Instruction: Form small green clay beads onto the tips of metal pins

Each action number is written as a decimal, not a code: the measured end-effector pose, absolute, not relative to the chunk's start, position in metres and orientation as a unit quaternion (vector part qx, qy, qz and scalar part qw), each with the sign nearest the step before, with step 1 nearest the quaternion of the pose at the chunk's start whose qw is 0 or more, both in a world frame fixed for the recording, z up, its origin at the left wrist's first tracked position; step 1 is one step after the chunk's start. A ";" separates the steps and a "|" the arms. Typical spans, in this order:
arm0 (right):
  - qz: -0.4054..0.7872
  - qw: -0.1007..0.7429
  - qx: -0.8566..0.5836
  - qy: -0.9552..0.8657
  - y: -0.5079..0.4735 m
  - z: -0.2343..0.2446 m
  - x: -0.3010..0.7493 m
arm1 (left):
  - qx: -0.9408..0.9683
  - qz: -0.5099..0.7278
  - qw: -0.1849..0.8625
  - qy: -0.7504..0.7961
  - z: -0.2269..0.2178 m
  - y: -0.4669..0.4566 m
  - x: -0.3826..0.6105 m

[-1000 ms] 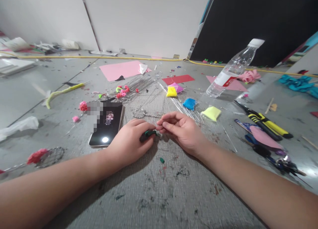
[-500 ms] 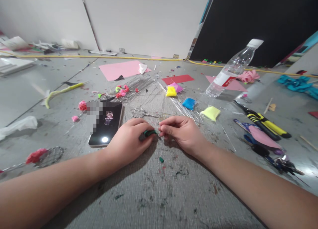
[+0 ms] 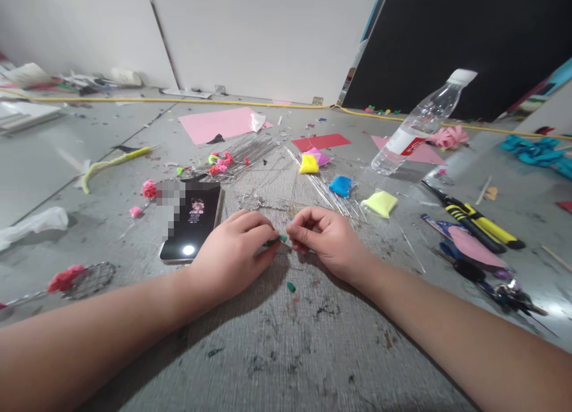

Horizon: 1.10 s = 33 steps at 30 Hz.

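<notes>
My left hand (image 3: pixel 235 248) rests low over the grey table, its thumb and fingers closed on a small piece of green clay (image 3: pixel 282 238). The clay's tip pokes out toward my other hand; the rest is hidden by the fingers. My right hand (image 3: pixel 330 242) is closed in a pinch right beside that tip. Whatever lies between its fingertips is too small to make out. On the table just below the hands lies a loose green bit (image 3: pixel 291 287). A twisted wire piece (image 3: pixel 254 202) lies just beyond the hands.
A phone (image 3: pixel 196 221) lies by my left wrist. Small packets, yellow (image 3: pixel 309 164), blue (image 3: pixel 342 186) and pale yellow (image 3: pixel 381 204), lie beyond the hands among thin wires. At right are a plastic bottle (image 3: pixel 417 126) and a yellow-black tool (image 3: pixel 478 218). A wire loop (image 3: pixel 93 279) lies left.
My left fingers have shifted around the green clay, so less of its dark body shows and its tip shows more. The right hand stays close to it, almost in place.
</notes>
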State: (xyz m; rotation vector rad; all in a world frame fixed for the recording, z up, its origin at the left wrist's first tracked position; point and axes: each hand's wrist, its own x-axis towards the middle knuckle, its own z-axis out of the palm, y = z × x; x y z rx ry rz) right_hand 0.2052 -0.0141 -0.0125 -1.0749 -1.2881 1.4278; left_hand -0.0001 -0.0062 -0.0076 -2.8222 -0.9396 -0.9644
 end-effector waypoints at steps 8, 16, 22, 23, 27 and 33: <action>0.561 0.475 -0.410 -0.539 -0.014 -0.021 0.204 | -0.921 -0.265 0.060 -0.279 -0.004 -0.012 0.001; 0.554 0.460 -0.414 -0.558 -0.016 -0.018 0.205 | -0.922 -0.219 0.092 -0.305 -0.001 -0.014 0.001; 0.438 0.445 -0.399 -0.672 -0.030 -0.014 0.204 | -0.927 -0.035 0.097 -0.359 0.008 -0.021 0.004; 0.414 0.445 -0.390 -0.691 -0.033 -0.012 0.203 | -0.927 -0.003 0.089 -0.363 0.011 -0.023 0.006; 0.346 0.449 -0.374 -0.734 -0.038 -0.008 0.200 | -0.923 0.054 0.065 -0.375 0.018 -0.030 0.009; 0.368 0.466 -0.397 -0.700 -0.032 -0.013 0.201 | -0.921 -0.062 0.057 -0.381 0.009 -0.028 0.007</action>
